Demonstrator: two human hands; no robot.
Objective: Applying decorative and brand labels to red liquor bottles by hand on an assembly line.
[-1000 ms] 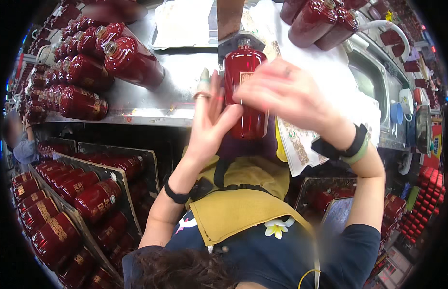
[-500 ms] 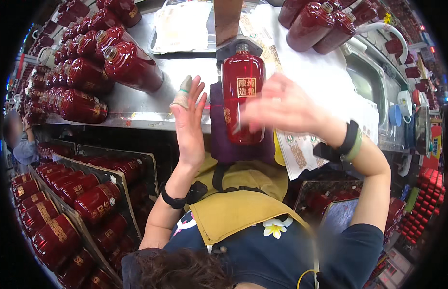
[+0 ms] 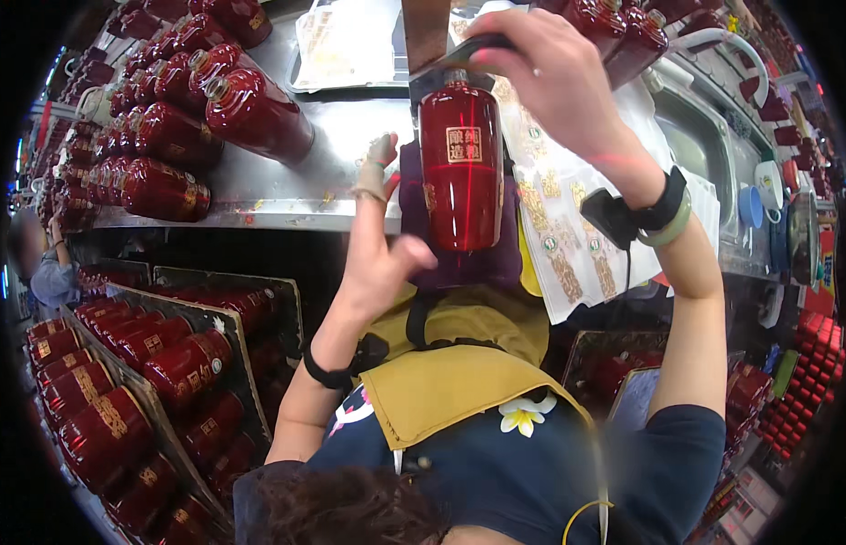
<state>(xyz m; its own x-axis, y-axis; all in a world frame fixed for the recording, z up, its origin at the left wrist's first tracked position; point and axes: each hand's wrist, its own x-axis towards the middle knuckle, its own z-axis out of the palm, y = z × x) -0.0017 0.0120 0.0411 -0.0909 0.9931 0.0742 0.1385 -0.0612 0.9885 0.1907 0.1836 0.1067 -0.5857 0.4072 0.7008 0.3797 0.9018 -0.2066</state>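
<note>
A dark red glass bottle (image 3: pixel 461 173) with a gold-framed label lies on a dark purple cloth (image 3: pixel 414 263) in front of me, its neck pointing away. My right hand (image 3: pixel 555 77) is beyond the bottle's neck. Its thumb and fingers close on a dark, flat piece (image 3: pixel 485 44) whose kind I cannot make out. To the left of the bottle, my left hand (image 3: pixel 373 245) is raised with nothing in it. Its thumb stands apart and its fingers, some in pale finger covers, point away from me. A gap separates it from the bottle.
Many red bottles (image 3: pixel 255 113) stand on the metal table at the left. Sheets of gold stickers (image 3: pixel 577 245) lie right of the bottle, near a sink (image 3: pixel 691 127). Crates of bottles (image 3: pixel 191 368) sit below the table. A brown post (image 3: pixel 426 36) rises behind the bottle.
My right hand has moved from over the bottle to the dark piece by its neck. My left hand has dropped slightly and turned. The bottle has shifted a little away from me.
</note>
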